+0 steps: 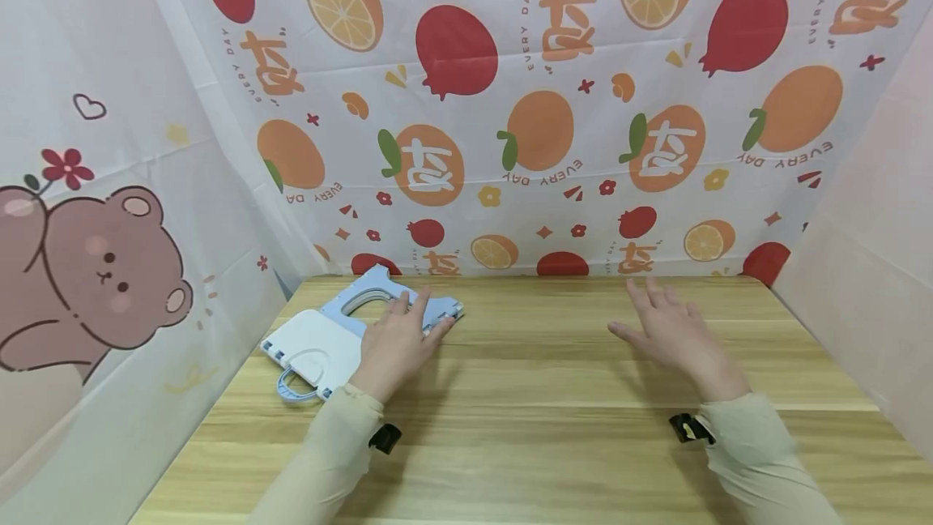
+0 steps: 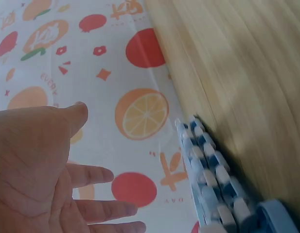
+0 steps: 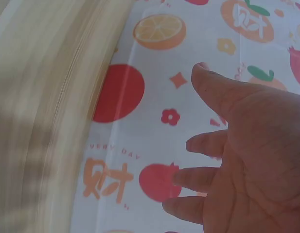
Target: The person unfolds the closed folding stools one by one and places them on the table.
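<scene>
A light blue and white folding stool (image 1: 309, 344), folded flat, lies on the left part of the wooden table, its blue carry loop towards the near side. Over its right side in the head view is my left hand (image 1: 397, 347), fingers straight, hiding part of it. From the left wrist, the hinged edge of the stool (image 2: 213, 179) shows apart from the palm of my left hand (image 2: 33, 170). My right hand (image 1: 674, 335) hovers over the right half of the table with fingers spread. Nothing is in its palm in the right wrist view (image 3: 256, 160).
The wooden table (image 1: 525, 428) reaches back to a fruit-printed cloth (image 1: 466, 128). Another cloth with a bear print (image 1: 117, 266) hangs at the left, and a pale cloth (image 1: 867, 266) at the right. A black wrist strap (image 1: 385, 437) is on the left sleeve.
</scene>
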The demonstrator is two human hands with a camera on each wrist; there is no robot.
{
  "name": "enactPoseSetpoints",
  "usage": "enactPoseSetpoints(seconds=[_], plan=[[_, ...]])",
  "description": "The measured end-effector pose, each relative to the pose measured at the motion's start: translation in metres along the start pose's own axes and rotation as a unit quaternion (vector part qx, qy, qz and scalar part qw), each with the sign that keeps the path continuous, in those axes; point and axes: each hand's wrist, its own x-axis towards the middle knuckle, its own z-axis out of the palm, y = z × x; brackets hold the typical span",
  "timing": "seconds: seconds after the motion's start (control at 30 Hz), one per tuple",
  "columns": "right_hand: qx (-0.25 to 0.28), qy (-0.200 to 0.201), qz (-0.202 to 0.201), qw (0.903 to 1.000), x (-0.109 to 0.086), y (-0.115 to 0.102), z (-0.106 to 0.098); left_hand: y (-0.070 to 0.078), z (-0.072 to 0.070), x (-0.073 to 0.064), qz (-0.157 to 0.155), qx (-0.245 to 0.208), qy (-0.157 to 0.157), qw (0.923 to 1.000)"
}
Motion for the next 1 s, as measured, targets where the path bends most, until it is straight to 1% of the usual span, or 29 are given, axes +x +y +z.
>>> enactPoseSetpoints(seconds=[0.13,0.3,0.43,0.53,0.63,0.77,0.87,1.0], plan=[[-0.003,0.005,-0.019,0.9998,0.005,-0.013,0.003,-0.012,-0.004,-0.003,-0.003,0.003,0.006,1.0000],[-0.009,0.015,-0.052,0.9985,0.015,-0.033,0.011,-0.030,-0.012,-0.009,-0.014,-0.004,0.010,0.9999],[-0.033,0.015,-0.079,0.9962,0.024,-0.055,0.019,-0.047,-0.018,-0.014,-0.024,-0.004,0.007,0.9997],[-0.059,0.016,-0.099,0.9932,0.031,-0.073,0.029,-0.062,-0.020,-0.017,-0.031,-0.002,0.007,0.9995],[-0.076,0.016,-0.121,0.9896,0.038,-0.090,0.040,-0.077,-0.023,-0.019,-0.042,-0.002,-0.002,0.9991],[-0.077,0.008,-0.139,0.9872,0.046,-0.114,0.054,-0.097,-0.027,-0.023,-0.066,0.002,-0.015,0.9977],[-0.075,0.006,-0.148,0.9861,0.051,-0.131,0.065,-0.111,-0.028,-0.025,-0.078,0.013,-0.013,0.9968],[-0.076,0.010,-0.163,0.9836,0.057,-0.151,0.077,-0.129,-0.030,-0.028,-0.084,0.023,-0.003,0.9962]])
